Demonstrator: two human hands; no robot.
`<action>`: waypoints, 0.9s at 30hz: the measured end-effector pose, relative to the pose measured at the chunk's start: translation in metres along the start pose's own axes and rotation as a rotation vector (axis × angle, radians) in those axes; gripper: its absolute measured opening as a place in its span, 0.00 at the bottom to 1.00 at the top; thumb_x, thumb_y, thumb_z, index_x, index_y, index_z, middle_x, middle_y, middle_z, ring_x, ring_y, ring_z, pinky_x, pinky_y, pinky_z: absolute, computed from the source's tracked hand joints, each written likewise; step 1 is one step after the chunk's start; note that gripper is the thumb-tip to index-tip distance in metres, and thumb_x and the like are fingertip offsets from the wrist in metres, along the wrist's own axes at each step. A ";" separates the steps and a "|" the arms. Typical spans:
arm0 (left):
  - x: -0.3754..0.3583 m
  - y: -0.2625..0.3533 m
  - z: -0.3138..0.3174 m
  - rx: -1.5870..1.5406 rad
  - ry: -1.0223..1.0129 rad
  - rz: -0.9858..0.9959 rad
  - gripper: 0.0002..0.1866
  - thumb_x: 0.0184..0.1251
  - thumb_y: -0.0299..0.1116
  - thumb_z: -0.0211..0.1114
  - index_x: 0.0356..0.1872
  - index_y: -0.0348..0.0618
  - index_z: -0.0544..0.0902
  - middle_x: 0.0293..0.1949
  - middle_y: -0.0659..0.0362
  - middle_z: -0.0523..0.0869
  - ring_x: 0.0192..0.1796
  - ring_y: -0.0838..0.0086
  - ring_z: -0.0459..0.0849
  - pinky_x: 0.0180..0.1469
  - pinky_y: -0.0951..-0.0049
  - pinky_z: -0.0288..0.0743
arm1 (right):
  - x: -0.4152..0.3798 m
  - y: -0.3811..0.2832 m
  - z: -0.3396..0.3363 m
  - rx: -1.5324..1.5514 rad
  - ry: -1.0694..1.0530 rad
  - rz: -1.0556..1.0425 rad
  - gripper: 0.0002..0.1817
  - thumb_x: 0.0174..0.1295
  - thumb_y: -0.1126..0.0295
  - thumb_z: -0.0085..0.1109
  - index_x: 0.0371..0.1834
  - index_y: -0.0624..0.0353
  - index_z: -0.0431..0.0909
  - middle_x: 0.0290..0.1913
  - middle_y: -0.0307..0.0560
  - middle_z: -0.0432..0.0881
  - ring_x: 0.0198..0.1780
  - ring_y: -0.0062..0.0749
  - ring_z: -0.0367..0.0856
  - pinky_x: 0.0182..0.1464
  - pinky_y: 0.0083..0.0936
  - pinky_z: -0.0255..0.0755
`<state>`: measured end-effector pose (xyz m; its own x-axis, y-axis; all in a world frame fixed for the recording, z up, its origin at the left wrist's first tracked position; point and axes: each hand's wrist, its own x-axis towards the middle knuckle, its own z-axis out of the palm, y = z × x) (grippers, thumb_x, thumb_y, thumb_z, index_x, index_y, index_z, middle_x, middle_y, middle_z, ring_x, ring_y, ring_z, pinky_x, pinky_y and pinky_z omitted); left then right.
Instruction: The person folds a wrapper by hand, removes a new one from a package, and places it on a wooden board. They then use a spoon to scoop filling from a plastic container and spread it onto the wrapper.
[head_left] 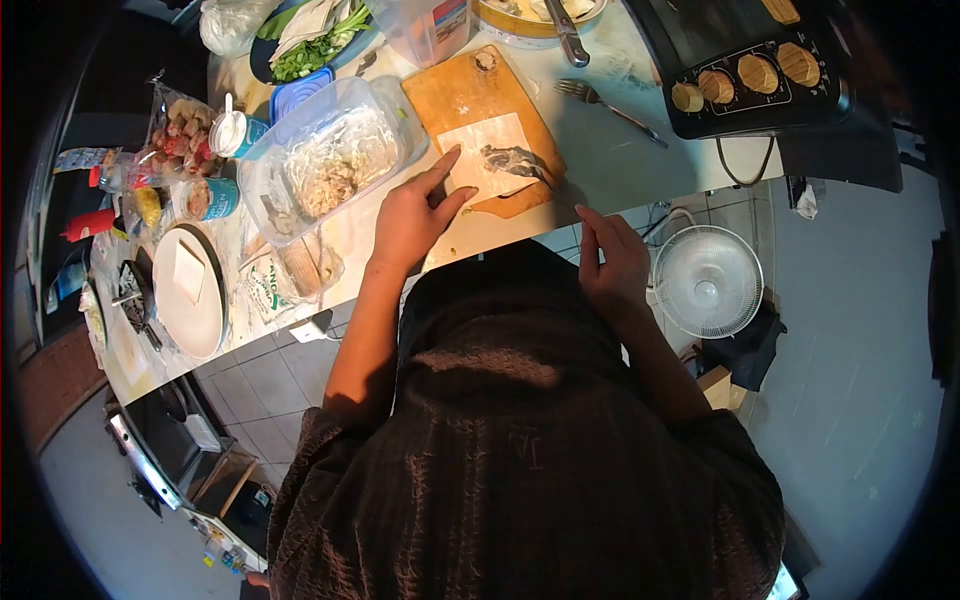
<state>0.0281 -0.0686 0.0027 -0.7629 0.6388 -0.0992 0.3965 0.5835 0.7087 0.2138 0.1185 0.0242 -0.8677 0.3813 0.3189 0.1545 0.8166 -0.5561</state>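
Observation:
A pale, square wrapper sheet (pixel 490 134) lies on the wooden cutting board (pixel 447 82). Across its right part rests a greyish, irregular strip of food (pixel 513 160), whose exact kind I cannot make out. My left hand (pixel 412 218) is at the sheet's left edge, index finger and thumb apart, with the fingertips on or just over it. Off the table's front edge, to the right of the board, my right hand (pixel 615 262) has its fingers stretched out and nothing visible in them. Left of the board stands a clear plastic container (pixel 262 172) with a pale shredded mixture (pixel 325 185) inside.
A fork (pixel 610 108) and a black stove with wooden knobs (pixel 757 73) are on the right. A knife handle (pixel 567 38) crosses a pan at the back. Chopped greens (pixel 312 58), tubs (pixel 205 198) and a white plate (pixel 187 300) are leftward. A fan (pixel 707 281) stands below.

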 end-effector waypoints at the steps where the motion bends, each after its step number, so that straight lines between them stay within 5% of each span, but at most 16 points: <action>1: 0.000 0.000 0.000 -0.002 0.000 0.001 0.30 0.58 0.44 0.72 0.64 0.54 0.77 0.19 0.56 0.77 0.20 0.66 0.74 0.28 0.66 0.70 | -0.002 0.001 0.001 -0.002 0.000 0.000 0.13 0.58 0.78 0.59 0.47 0.58 0.82 0.29 0.45 0.77 0.28 0.39 0.77 0.31 0.34 0.71; 27: -0.006 -0.008 -0.007 -0.151 0.036 -0.040 0.33 0.56 0.42 0.75 0.63 0.48 0.77 0.15 0.62 0.67 0.18 0.79 0.63 0.24 0.74 0.61 | -0.011 -0.004 0.005 0.117 -0.009 0.091 0.19 0.58 0.83 0.57 0.53 0.58 0.81 0.29 0.48 0.76 0.29 0.41 0.77 0.31 0.33 0.72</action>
<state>0.0261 -0.0809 0.0031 -0.7955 0.5965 -0.1061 0.2861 0.5242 0.8021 0.2202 0.1087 0.0190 -0.8569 0.4472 0.2564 0.1773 0.7228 -0.6679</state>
